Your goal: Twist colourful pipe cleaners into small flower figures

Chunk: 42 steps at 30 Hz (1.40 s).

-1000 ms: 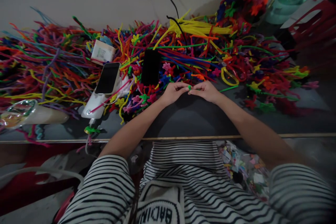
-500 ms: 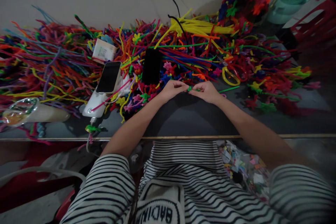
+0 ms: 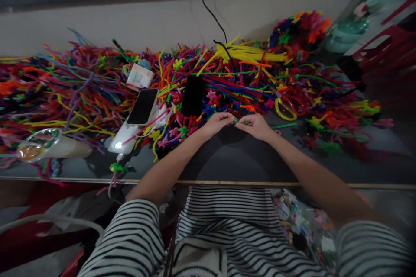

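Observation:
Over the dark table (image 3: 237,160), my left hand (image 3: 219,124) and my right hand (image 3: 255,126) meet at the fingertips. Both pinch a green pipe cleaner (image 3: 286,125), whose small worked end shows between the fingers while its straight tail sticks out to the right behind my right hand. A pink looped piece lies beside that tail. Yellow-handled scissors (image 3: 285,109) rest among the pipe cleaners to the right of my hands. A black phone (image 3: 193,95) lies left of them.
Heaped colourful pipe cleaners (image 3: 97,91) run along the wall. At the left are a white-edged phone (image 3: 143,107), a white power bank (image 3: 122,138), a small box (image 3: 140,77) and a lying plastic cup (image 3: 65,145). A bag of scraps (image 3: 299,220) sits below the table edge.
The camera view has tilted up, so the scene sits lower and more wall shows. My hands stay together on the green pipe cleaner, with slight finger movement.

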Motion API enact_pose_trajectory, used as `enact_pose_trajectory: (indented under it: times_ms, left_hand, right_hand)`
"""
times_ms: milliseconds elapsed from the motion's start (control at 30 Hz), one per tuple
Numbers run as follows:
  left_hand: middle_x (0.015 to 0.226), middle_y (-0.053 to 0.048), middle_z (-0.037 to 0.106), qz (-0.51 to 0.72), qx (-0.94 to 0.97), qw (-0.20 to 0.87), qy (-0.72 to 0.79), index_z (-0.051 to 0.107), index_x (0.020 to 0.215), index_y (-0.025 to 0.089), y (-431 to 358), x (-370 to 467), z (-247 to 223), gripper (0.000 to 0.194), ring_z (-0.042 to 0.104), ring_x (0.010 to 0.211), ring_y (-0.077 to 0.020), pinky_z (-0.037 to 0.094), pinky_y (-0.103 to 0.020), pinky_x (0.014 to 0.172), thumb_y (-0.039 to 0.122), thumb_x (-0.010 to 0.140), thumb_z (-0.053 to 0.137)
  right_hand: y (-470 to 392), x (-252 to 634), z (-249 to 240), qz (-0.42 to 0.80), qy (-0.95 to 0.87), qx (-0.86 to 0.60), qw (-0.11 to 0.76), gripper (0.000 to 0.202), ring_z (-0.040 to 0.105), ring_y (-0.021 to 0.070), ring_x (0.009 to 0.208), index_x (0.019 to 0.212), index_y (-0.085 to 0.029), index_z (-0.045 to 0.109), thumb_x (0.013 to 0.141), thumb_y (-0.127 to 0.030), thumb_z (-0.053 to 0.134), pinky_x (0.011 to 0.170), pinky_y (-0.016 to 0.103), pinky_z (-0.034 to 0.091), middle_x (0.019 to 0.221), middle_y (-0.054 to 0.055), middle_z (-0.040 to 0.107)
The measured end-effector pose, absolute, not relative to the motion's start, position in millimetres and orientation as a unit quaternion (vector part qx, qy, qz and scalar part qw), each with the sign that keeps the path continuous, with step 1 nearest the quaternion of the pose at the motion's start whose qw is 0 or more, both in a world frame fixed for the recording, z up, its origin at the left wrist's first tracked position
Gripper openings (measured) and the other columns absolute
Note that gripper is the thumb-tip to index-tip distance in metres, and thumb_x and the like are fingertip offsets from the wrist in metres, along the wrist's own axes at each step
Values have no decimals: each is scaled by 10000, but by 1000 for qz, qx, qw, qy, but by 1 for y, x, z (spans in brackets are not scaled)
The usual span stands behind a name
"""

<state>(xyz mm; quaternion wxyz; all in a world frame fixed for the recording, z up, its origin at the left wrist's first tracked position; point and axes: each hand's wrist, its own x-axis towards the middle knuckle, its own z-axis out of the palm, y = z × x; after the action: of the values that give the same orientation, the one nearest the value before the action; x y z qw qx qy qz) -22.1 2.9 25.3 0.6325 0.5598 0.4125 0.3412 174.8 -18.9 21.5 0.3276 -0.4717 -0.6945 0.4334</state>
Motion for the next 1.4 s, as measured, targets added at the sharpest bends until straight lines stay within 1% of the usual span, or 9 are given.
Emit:
enact_pose_trajectory:
  times_ms: [233, 433, 567, 700, 733, 833, 1000, 1100, 1400]
  left_hand:
    - [645, 26, 577, 384, 410, 739, 371, 649, 737, 116, -6, -14, 20, 222, 510, 595, -50, 390, -192, 618, 283, 794, 784]
    - [592, 18, 546, 371, 289, 811, 348, 625, 692, 117, -11, -8, 25, 187, 540, 569, -60, 464, -187, 620, 175, 864, 671]
    - [549, 19, 490, 348, 266, 835, 335, 608, 624, 118, -12, -10, 31, 301, 523, 540, -66, 466, -201, 598, 188, 915, 578]
    - [682, 8, 608, 385, 287, 822, 305, 706, 820, 141, -14, -10, 31, 42, 558, 626, -61, 444, -191, 615, 156, 855, 687]
    - [720, 10, 635, 389, 299, 819, 297, 722, 896, 161, -14, -9, 29, 68, 567, 647, -61, 442, -190, 623, 152, 829, 725]
    - [748, 18, 667, 387, 327, 810, 295, 735, 979, 195, -13, -6, 23, 244, 596, 678, -62, 458, -184, 646, 203, 754, 828]
    - [713, 5, 680, 383, 386, 782, 305, 763, 850, 163, -15, -6, 16, 371, 596, 655, -63, 484, -191, 661, 421, 635, 919]
    - [731, -8, 683, 376, 415, 780, 279, 780, 863, 163, -16, -8, 18, 405, 603, 684, -76, 492, -214, 695, 486, 649, 900]
    - [669, 12, 650, 425, 475, 710, 299, 776, 824, 169, -13, -6, 10, 434, 559, 636, -68, 467, -220, 684, 569, 675, 853]
  right_hand:
    - [-21, 173, 26, 417, -692, -470, 354, 420, 320, 53, 474, 807, -113, 790, 759, -519, 693, 440, 219, 226, 629, 22, 633]
    - [-26, 168, 33, 447, -673, -440, 392, 391, 548, 122, 589, 733, -151, 773, 716, -542, 759, 533, 246, 415, 693, 57, 711]
    - [-31, 164, 35, 518, -630, -427, 391, 416, 398, 62, 457, 718, -133, 754, 675, -543, 811, 439, 222, 296, 502, -18, 543]
    - [-29, 169, 32, 591, -540, -433, 414, 448, 228, 25, 382, 716, -138, 712, 636, -557, 847, 391, 225, 142, 420, -93, 351]
    - [-28, 171, 31, 605, -522, -432, 418, 445, 215, 22, 376, 707, -142, 700, 625, -549, 859, 390, 225, 128, 420, -98, 342]
    - [-27, 174, 30, 630, -500, -419, 422, 428, 210, 17, 372, 657, -151, 662, 613, -517, 879, 392, 218, 129, 411, -105, 332]
    - [-26, 175, 30, 685, -525, -349, 365, 416, 254, 21, 361, 662, -146, 655, 646, -500, 874, 393, 207, 162, 391, -99, 368]
    - [-24, 176, 29, 716, -532, -315, 326, 373, 239, 20, 350, 747, -138, 695, 688, -469, 857, 385, 204, 144, 396, -108, 364]
    - [-27, 175, 30, 692, -532, -347, 342, 375, 210, 19, 359, 789, -124, 713, 712, -468, 842, 375, 206, 128, 396, -120, 319]
